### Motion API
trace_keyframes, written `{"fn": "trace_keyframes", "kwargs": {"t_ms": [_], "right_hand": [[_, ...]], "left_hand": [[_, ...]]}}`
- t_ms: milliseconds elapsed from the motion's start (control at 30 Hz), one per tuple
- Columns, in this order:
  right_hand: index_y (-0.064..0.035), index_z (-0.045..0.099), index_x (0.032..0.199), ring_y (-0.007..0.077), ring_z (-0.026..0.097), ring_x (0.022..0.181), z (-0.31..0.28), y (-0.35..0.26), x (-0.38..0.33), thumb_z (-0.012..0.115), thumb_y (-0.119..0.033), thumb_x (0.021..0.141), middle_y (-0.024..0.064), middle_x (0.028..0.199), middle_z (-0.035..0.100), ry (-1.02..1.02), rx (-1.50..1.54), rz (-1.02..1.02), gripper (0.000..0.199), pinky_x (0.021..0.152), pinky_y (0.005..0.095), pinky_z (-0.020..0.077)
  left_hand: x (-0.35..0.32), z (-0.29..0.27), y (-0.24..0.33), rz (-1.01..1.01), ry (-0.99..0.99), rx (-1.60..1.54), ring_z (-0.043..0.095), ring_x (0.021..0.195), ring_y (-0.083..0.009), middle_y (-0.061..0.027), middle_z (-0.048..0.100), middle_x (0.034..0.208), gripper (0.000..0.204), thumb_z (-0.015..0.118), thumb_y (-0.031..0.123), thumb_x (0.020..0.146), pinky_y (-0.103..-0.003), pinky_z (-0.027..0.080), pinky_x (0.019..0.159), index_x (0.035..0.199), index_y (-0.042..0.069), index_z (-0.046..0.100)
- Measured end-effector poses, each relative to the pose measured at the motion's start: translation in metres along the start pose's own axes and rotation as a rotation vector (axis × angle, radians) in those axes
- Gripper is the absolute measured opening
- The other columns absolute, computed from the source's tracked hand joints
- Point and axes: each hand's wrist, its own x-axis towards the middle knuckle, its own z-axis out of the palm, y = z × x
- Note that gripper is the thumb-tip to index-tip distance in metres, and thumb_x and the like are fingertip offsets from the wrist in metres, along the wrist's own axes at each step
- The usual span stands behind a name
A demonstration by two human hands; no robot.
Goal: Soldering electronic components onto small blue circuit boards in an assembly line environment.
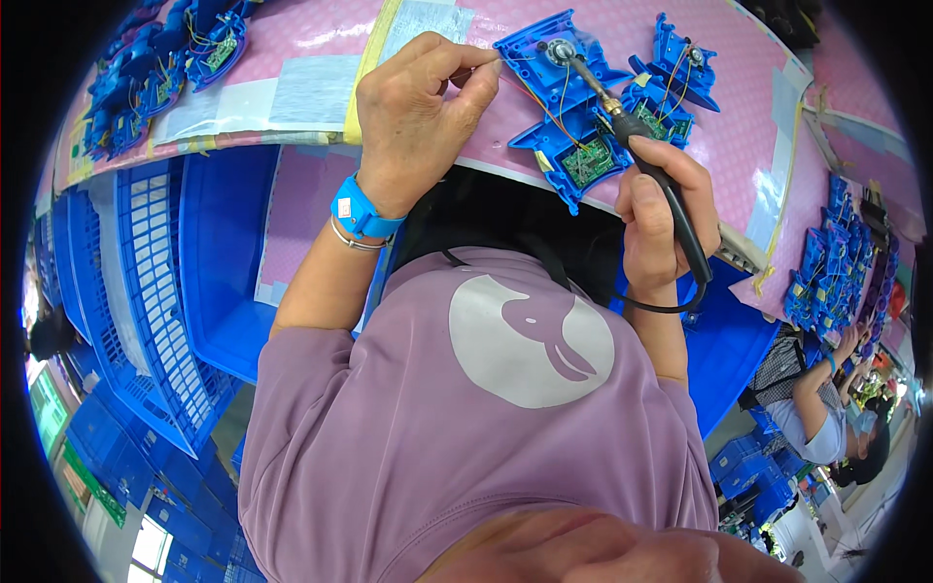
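Note:
My right hand (665,209) is wrapped round the black handle of a soldering iron (649,146). Its metal tip rests at a round silver speaker (560,51) in an open blue plastic shell (530,73). My left hand (418,112), wearing a blue wristband, is closed in a pinch at the shell's left edge. A thin solder wire (515,57) runs from its fingertips toward the speaker. Coloured wires link that shell to a lower blue half holding a green circuit board (587,163). Another open blue shell (685,63) with wires lies just to the right, partly behind the iron.
More wired blue shells (160,78) are heaped at the far left of the pink-covered table (311,49). Blue crates (160,282) stand at my left, and a blue bin (724,364) is at my right. A co-worker (821,408) sits at the right beside another shell pile (831,262).

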Motion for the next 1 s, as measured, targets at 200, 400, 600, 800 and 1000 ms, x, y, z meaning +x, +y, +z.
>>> {"fn": "trace_keyframes", "kwargs": {"t_ms": [200, 400, 600, 800, 1000], "right_hand": [[0.0068, 0.065, 0.118, 0.0077, 0.055, 0.062, 0.005, -0.002, 0.008, 0.061, -0.007, 0.094, 0.0066, 0.078, 0.063, -0.081, -0.083, 0.032, 0.029, 0.058, 0.0227, 0.0426], [0.0047, 0.069, 0.116, 0.0084, 0.06, 0.068, 0.009, 0.002, 0.011, 0.063, -0.006, 0.093, 0.0078, 0.092, 0.067, -0.122, -0.083, 0.018, 0.026, 0.063, 0.0234, 0.0478], [0.0043, 0.07, 0.115, 0.0088, 0.061, 0.069, 0.008, 0.003, 0.01, 0.064, -0.005, 0.092, 0.0086, 0.094, 0.068, -0.115, -0.103, 0.0, 0.026, 0.064, 0.0237, 0.0483], [0.0042, 0.07, 0.115, 0.0091, 0.062, 0.069, 0.008, 0.002, 0.011, 0.064, -0.005, 0.092, 0.0091, 0.095, 0.068, -0.126, -0.118, 0.018, 0.026, 0.064, 0.0238, 0.0486], [0.0033, 0.071, 0.115, 0.0095, 0.063, 0.069, 0.01, 0.002, 0.012, 0.064, -0.006, 0.091, 0.0097, 0.095, 0.069, -0.127, -0.125, 0.014, 0.026, 0.064, 0.0239, 0.0492]], "left_hand": [[-0.002, -0.002, 0.0, 0.019, -0.014, 0.096, 0.063, 0.066, -0.0101, -0.0042, 0.069, 0.078, 0.006, 0.079, 0.004, 0.087, -0.023, 0.049, 0.059, 0.091, 0.002, 0.076], [-0.003, -0.001, -0.001, 0.018, -0.014, 0.104, 0.063, 0.065, -0.0103, -0.0043, 0.069, 0.078, 0.006, 0.079, 0.004, 0.087, -0.023, 0.049, 0.059, 0.091, 0.002, 0.076], [-0.003, 0.002, -0.004, 0.032, 0.017, 0.05, 0.067, 0.064, -0.0167, -0.0058, 0.068, 0.077, 0.006, 0.079, 0.006, 0.082, -0.027, 0.052, 0.056, 0.087, 0.006, 0.076], [-0.002, 0.003, -0.002, 0.005, 0.0, 0.052, 0.068, 0.064, -0.017, -0.0057, 0.069, 0.078, 0.006, 0.079, 0.006, 0.082, -0.027, 0.052, 0.057, 0.087, 0.006, 0.076], [-0.001, 0.005, -0.005, 0.023, 0.013, 0.061, 0.068, 0.063, -0.0172, -0.0056, 0.069, 0.078, 0.006, 0.079, 0.006, 0.082, -0.027, 0.052, 0.057, 0.088, 0.006, 0.076]]}}
